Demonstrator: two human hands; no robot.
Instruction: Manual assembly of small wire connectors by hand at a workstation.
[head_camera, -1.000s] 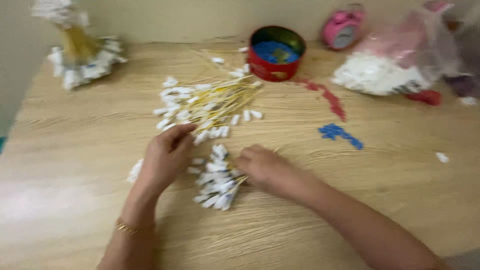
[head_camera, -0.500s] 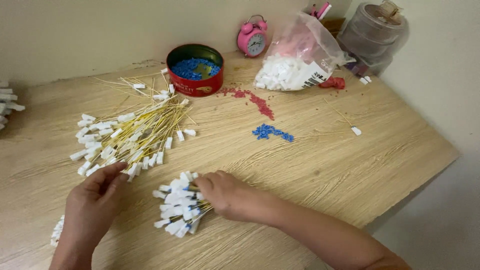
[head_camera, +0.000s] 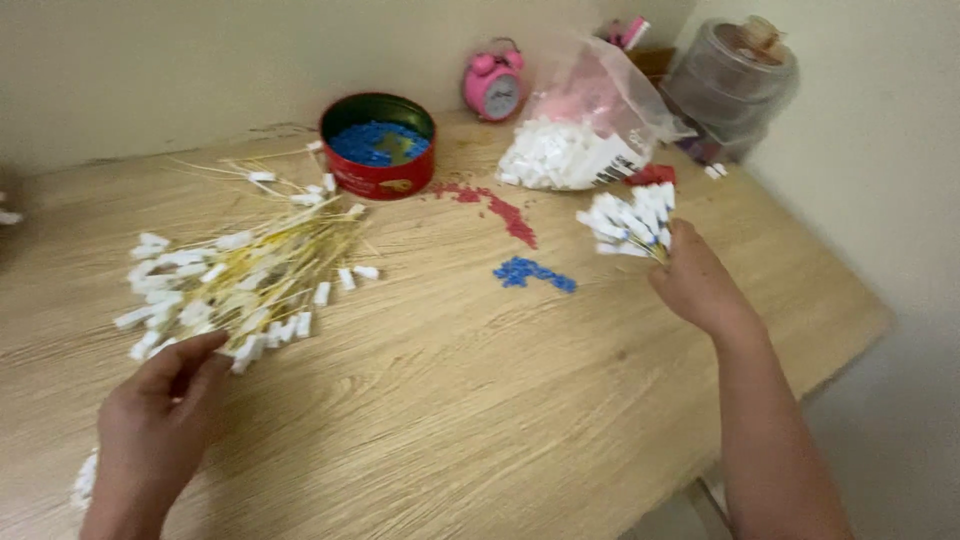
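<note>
Near the desk's (head_camera: 450, 400) front left edge, the left hand (head_camera: 160, 420) rests with fingers loosely curled, empty, touching the near end of a loose pile of yellow sticks with white tips (head_camera: 235, 280). Toward the right edge, the right hand (head_camera: 695, 285) grips a bunch of white-tipped sticks (head_camera: 630, 222) lifted above the desk.

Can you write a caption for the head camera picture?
Right hand lifts a bundle of sticks; left hand touches the pile.
</note>
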